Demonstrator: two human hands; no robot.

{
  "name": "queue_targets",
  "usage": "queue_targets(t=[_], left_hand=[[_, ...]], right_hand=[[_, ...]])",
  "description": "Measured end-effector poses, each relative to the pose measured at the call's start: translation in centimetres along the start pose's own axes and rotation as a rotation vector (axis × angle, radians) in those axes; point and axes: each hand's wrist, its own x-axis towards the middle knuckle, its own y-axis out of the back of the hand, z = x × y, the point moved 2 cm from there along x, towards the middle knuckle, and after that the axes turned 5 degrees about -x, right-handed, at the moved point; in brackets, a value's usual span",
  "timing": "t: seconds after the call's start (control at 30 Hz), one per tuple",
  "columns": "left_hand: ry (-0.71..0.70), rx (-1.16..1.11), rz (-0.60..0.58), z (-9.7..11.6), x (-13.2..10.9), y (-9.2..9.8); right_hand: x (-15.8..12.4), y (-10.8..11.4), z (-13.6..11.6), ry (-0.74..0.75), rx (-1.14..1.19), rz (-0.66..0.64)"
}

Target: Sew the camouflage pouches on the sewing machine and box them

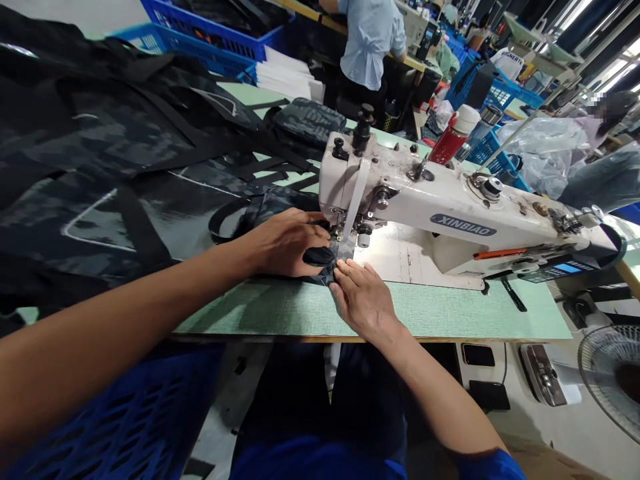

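Note:
A white sewing machine (415,200) stands on the green table (450,313), its needle area lit at the left end. Dark camouflage fabric (273,200) runs under the presser foot. My left hand (293,243) lies on this fabric just left of the needle, thumb and fingers spread apart around a fold. Close to the table's front side, my right hand (363,293) rests with its fingertips on the fabric's edge, fingers stretched forward. The needle tip itself is too small to make out.
Large dark camouflage pieces with straps (125,133) cover the left side. Behind are blue baskets (210,33), white sheets (285,73), a red bottle (453,137) and a person in light blue. A fan (613,380) stands lower right; a black tool (514,295) lies near the machine.

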Motion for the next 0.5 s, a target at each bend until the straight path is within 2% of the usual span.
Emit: queue_targets(t=[0.1,0.23,0.5], left_hand=[[-0.008,-0.010,-0.028,-0.7,0.4,0.1],[0.002,-0.020,0.000,-1.9,0.7,-0.3],[-0.006,-0.087,0.123,-4.0,1.2,-1.1]], right_hand=[[0.6,0.1,0.1,-0.016,0.012,-0.037],[1.8,0.6,0.4,-0.020,0.016,-0.076],[3.5,0.6,0.9,-0.007,-0.029,0.014]])
